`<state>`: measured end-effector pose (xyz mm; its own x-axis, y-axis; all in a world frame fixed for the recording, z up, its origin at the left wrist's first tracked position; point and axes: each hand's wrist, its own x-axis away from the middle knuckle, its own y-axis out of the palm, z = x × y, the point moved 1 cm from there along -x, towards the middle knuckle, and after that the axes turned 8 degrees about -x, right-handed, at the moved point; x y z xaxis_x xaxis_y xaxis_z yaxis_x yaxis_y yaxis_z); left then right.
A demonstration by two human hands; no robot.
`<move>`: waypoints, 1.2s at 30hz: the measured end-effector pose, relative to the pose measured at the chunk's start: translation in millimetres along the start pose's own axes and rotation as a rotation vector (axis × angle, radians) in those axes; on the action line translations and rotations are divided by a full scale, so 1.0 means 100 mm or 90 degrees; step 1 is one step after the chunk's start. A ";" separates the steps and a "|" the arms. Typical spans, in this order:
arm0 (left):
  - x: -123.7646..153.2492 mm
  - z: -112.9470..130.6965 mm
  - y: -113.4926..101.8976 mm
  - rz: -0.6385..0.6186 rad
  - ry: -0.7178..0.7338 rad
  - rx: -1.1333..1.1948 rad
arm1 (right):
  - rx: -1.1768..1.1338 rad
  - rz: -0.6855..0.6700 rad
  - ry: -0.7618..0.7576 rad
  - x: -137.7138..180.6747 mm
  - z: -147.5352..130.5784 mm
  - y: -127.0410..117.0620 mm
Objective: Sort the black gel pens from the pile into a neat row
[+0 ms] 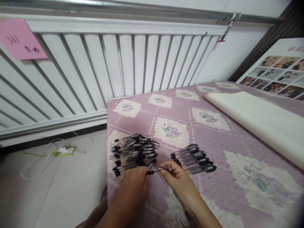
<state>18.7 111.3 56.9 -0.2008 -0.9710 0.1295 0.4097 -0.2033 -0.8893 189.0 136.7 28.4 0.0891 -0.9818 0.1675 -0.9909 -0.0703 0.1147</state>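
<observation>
My left hand [135, 180] is closed round a pen [150, 173], whose bare tip points right. Just off that tip, my right hand [172, 172] pinches a small pale piece [160, 169], too small to make out exactly. Above and around my left hand lies a heap of black-capped clear pens [135, 147], stacked roughly side by side. To the right of my right hand, a smaller row of similar pens [194, 158] lies slanted with the black caps toward the right. A dark object [187, 216] shows partly beside my right forearm.
The pens lie on a purple flowered cloth [171, 177] over a bed or table. A rolled cream sheet [258, 117] lies at right, near a photo board [277, 69]. Behind stands a white radiator [128, 63]. A power strip [64, 151] with cables is on the floor.
</observation>
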 end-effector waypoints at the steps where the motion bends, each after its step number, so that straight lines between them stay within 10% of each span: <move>1: 0.00 0.00 0.00 0.002 0.000 0.000 | 0.003 -0.010 0.001 0.00 0.00 0.00; 36: 0.04 0.00 0.01 -0.006 0.032 0.019 | 0.182 -0.158 -0.037 0.05 -0.05 0.03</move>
<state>18.6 107.5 57.1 -0.2496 -0.9615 0.1152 0.4332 -0.2172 -0.8747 187.4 132.4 34.7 0.3319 -0.9367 0.1116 -0.9287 -0.3452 -0.1352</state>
